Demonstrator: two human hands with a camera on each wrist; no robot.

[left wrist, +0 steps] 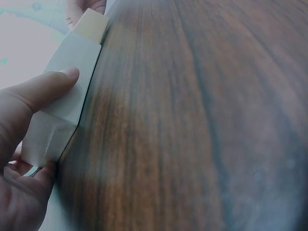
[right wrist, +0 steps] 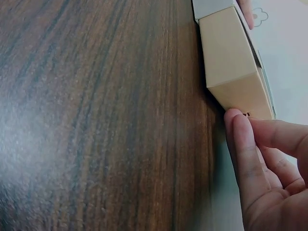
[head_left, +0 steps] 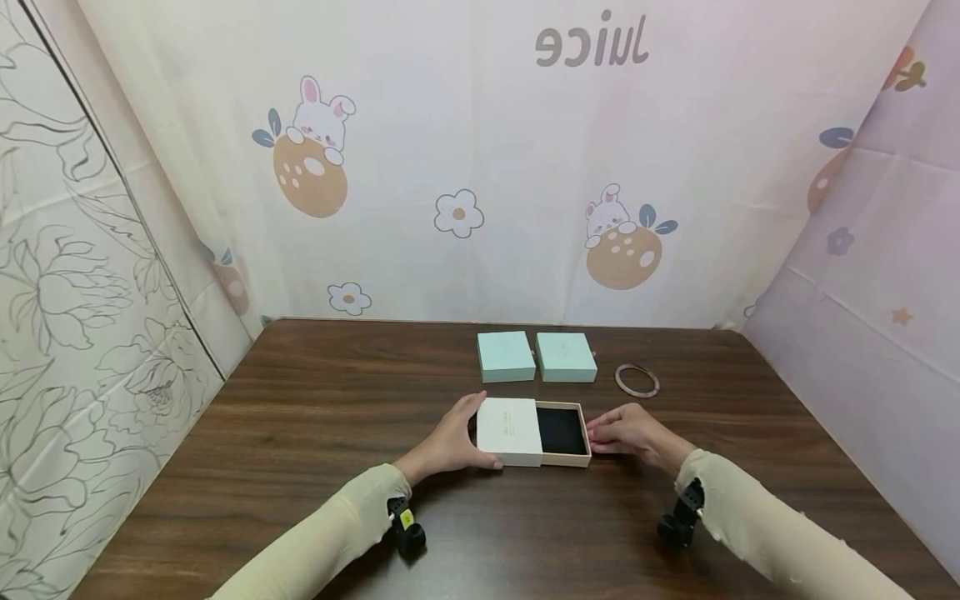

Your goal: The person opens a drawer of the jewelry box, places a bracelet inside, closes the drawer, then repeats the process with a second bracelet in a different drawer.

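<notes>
A white drawer-style gift box (head_left: pixel 508 429) lies on the table, its cream inner tray (head_left: pixel 565 458) slid partway out to the right. Black padding (head_left: pixel 561 431) shows inside the tray. My left hand (head_left: pixel 450 437) grips the white sleeve, thumb on its near side and fingers round the far left corner. At the tray's right end, my right hand (head_left: pixel 628 432) has thumb and fingertips pinched together against the end wall. A small dark bit of pull ribbon (right wrist: pixel 247 114) peeks out there, the rest hidden by the fingers.
Two mint-green boxes (head_left: pixel 506 357) stand side by side behind the white one. To their right lies a pale bangle (head_left: pixel 637 381). The dark wooden table (head_left: pixel 315 392) ends at a printed curtain (head_left: pixel 405 150) at the back.
</notes>
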